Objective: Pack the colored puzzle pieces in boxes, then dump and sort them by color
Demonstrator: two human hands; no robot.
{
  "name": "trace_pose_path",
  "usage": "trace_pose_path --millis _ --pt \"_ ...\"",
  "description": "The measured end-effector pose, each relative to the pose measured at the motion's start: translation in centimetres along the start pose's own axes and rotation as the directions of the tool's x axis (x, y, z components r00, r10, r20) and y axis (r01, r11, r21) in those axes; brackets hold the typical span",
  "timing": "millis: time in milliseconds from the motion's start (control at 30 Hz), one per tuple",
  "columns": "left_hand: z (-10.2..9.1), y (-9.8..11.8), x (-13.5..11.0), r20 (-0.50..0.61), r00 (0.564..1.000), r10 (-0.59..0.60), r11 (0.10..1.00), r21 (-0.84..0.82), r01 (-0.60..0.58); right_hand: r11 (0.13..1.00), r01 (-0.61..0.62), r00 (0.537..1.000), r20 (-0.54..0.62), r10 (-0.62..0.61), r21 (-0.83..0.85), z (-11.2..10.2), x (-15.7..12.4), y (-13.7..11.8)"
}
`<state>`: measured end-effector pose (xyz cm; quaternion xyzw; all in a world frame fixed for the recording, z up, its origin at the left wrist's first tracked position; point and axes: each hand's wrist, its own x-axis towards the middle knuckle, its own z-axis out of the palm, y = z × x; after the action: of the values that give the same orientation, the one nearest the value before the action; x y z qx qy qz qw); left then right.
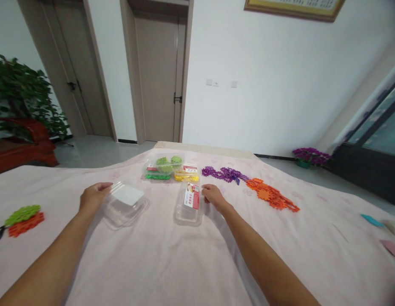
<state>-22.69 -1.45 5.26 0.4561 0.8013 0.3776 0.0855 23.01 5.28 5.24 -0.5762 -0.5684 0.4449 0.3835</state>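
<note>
My left hand (93, 196) grips the near-left edge of a clear plastic box (125, 206) with a white label, which lies on the pink bedsheet (171, 263). My right hand (213, 196) rests, fingers curled, against the right side of a second clear box (188, 206) with a red and white label. Beyond them stand a clear box of green pieces (163, 165) and a clear box of yellow pieces (186, 174). Purple plastic pieces (224, 173) and orange plastic pieces (272, 195) lie in loose piles to the right.
A green and an orange piece (23, 220) lie at the far left of the sheet. Small blue and pink items (384, 231) sit at the right edge. Doors, a plant and a red chair stand behind the bed.
</note>
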Motion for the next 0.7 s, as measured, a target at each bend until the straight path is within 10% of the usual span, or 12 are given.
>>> trace_pose_path --millis 67,167,267,367,467,700 --pt "0.3 2.3 -1.4 -0.134 0.988 0.082 0.995 0.061 -0.074 0.996 0.023 0.999 -0.033 -0.026 -0.091 -0.1 -0.1 0.6" --pt "1.2 7.3 -5.6 -0.357 0.834 0.420 0.897 0.021 -0.442 0.964 0.090 0.994 -0.045 -0.104 -0.249 0.4 -0.3 1.3" --pt "4.5 12.0 -10.7 -0.187 0.824 0.535 0.767 -0.301 -0.566 0.942 0.137 0.984 -0.067 -0.164 -0.305 1.3 -0.4 1.9" --pt "9.4 14.9 -14.1 0.156 0.897 0.413 0.780 -0.570 -0.260 0.942 0.165 0.976 -0.091 -0.199 -0.291 2.2 -0.7 2.6" --pt "12.8 16.6 -15.0 0.416 0.869 0.267 0.697 -0.706 0.124 0.947 0.177 0.973 -0.099 -0.210 -0.268 2.5 -1.1 3.3" --pt "11.8 19.0 -13.8 0.631 0.769 0.106 0.609 -0.652 0.451 0.931 0.190 0.967 -0.105 -0.233 -0.311 3.2 -1.7 3.6"
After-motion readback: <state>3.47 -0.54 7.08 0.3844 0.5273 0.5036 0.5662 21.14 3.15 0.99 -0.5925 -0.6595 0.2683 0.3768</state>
